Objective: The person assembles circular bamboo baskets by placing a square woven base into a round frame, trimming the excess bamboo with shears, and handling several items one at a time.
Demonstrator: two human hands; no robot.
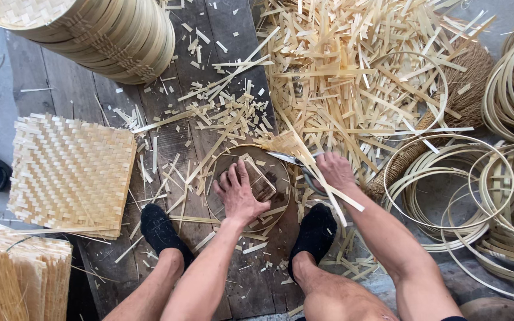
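Now two hands (240, 193) (335, 170), one hoop (216, 160).

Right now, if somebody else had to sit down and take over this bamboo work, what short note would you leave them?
Left hand: pressed flat on a woven bamboo mat piece lying inside a bamboo hoop on the wooden boards.
Right hand: gripping scissors, blades at the mat's edge where it overhangs the hoop.
Nearby: untrimmed square woven mats to the left, stacked round finished pieces top left, spare bamboo hoops to the right, a heap of bamboo offcuts ahead.
Done: the near and left sides appear trimmed.
Left: the far corner by the scissors is uncut.
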